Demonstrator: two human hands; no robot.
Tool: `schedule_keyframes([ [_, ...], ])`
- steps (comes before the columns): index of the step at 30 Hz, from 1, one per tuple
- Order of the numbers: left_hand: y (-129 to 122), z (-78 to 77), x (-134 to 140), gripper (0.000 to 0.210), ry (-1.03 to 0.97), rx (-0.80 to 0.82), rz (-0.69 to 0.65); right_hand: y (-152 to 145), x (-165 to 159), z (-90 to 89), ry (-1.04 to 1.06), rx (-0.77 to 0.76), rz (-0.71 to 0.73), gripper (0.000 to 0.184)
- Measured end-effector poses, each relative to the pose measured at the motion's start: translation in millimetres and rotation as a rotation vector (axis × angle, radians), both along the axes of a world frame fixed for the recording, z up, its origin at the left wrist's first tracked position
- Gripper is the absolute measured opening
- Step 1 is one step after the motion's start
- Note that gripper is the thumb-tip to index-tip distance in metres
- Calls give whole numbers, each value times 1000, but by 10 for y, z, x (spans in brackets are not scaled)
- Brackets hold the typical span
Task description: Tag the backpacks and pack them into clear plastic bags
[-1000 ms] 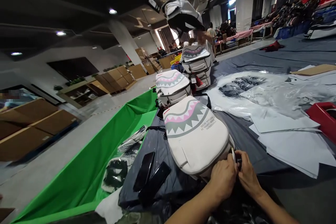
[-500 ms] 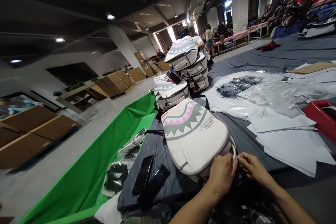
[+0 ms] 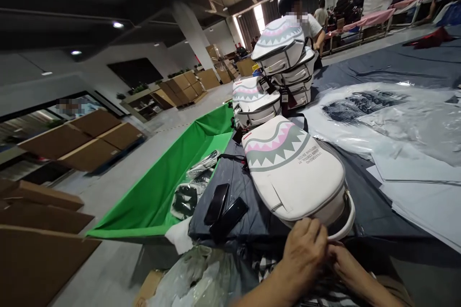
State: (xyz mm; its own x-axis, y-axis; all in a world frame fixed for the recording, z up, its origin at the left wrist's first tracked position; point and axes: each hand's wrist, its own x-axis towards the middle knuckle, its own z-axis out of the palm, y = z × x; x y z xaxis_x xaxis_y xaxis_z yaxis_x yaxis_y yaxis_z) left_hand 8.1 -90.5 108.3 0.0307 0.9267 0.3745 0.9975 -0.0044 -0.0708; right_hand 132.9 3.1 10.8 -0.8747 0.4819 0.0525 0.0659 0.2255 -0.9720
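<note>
A white backpack [image 3: 298, 177] with a pink and grey zigzag print lies on the dark-covered table, its near end towards me. A white carry handle [image 3: 352, 216] loops out from that end, and its lower part runs to my fingers. My left hand [image 3: 306, 244] is closed at the near edge, where the handle meets it. Close beside it, my right hand [image 3: 342, 261] has its fingers pinched together just below the handle; what they hold is hidden. Beyond lie more backpacks of the same print, a smaller pile [image 3: 255, 100] and a taller stack [image 3: 284, 53].
Two black phones [image 3: 230, 216] lie left of the backpack. A green fabric bin [image 3: 151, 201] with plastic-wrapped items borders the table. White paper sheets [image 3: 421, 201] and clear plastic bags [image 3: 414, 120] cover the right side. A person [image 3: 311, 29] stands behind the stack.
The view has swung left and down, so things appear shifted right. Both hands have moved lower, towards me, and the handle now shows as a wider loop.
</note>
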Motion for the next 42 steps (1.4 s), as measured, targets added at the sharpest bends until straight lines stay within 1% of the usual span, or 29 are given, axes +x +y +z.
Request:
schedule_keyframes([
  [1,-101,-28,-63,17,24,14,7,2,9,-15,-5,32,-2,33],
  [3,-190,-81,-128,11,32,21,6,-1,11,-11,-9,100,-35,34],
  [6,-122,-113,-90,13,-33,87,-20,5,-18,80,34,150,-96,32],
  [9,-29,-50,-26,13,-100,148,-78,22,-76,231,111,105,-99,30],
  [12,-38,42,-59,16,-78,165,-84,57,-96,379,87,-67,-45,30],
  [15,-86,63,-126,20,-39,162,-67,142,-23,472,37,-284,8,36],
  [16,-92,49,-130,21,-29,154,-70,179,8,489,56,-358,-26,40],
  [17,-91,28,-121,22,-18,149,-77,216,33,503,88,-439,-94,46],
  [19,-72,-21,-75,23,-2,135,-83,269,49,528,142,-593,-276,55],
  [20,-64,-42,-49,21,4,125,-76,281,41,544,144,-621,-363,56],
  [21,-67,-57,-33,23,4,123,-62,283,29,561,121,-596,-409,56],
  [22,-86,-66,-34,25,-1,125,-47,285,25,579,76,-526,-398,57],
  [25,-255,-72,-173,24,-39,149,7,388,140,621,-96,-197,-214,63],
  [26,-333,-76,-255,27,-47,147,36,491,239,632,-141,-70,-198,62],
  [27,-407,-84,-337,28,-49,143,81,640,364,643,-170,65,-249,60],
  [28,-466,-99,-407,24,-46,140,124,831,506,654,-194,209,-356,58],
  [29,-502,-119,-453,17,-40,144,146,1056,650,665,-208,357,-505,56],
  [30,-508,-146,-467,8,-28,165,148,1302,781,673,-232,465,-644,58],
  [31,-483,-178,-449,3,-14,199,128,1551,886,676,-290,519,-736,62],
  [32,-429,-215,-403,10,-4,232,97,1784,957,670,-319,541,-778,63],
  [34,-268,-301,-268,17,8,276,25,2143,998,627,-375,561,-793,61],
  [35,-183,-346,-200,17,7,288,3,2254,982,591,-395,563,-779,58],
  [37,-58,-425,-98,16,-16,283,-17,2359,928,510,-432,570,-747,52],
  [39,-29,-463,-51,17,-60,296,-12,2388,894,448,-452,581,-714,50],
  [40,-47,-460,-43,18,-102,298,-9,2403,890,436,-455,587,-690,51],
  [42,-116,-407,-31,23,-227,302,-36,2463,902,463,-447,594,-617,52],
])
